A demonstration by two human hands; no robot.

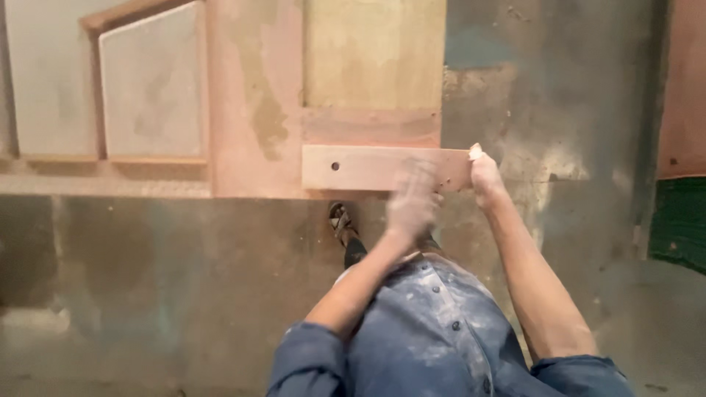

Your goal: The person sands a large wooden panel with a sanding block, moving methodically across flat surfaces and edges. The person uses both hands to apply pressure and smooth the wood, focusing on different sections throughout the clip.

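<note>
A pale wooden board (360, 167) with a small round hole near its left end lies crosswise in front of me, above a dusty concrete floor. My right hand (484, 176) grips the board's right end, thumb on top. My left hand (412, 197) is over the right part of the board's face and is blurred by motion, so I cannot tell whether it holds anything. My sleeves and shirt front are blue and dusted with white powder.
My sandalled foot (340, 220) shows just below the board. Behind it stand a reddish plank (254, 95), a yellowish panel (375, 55) and a framed grey panel (151, 84). A green surface (680, 220) lies at the right edge.
</note>
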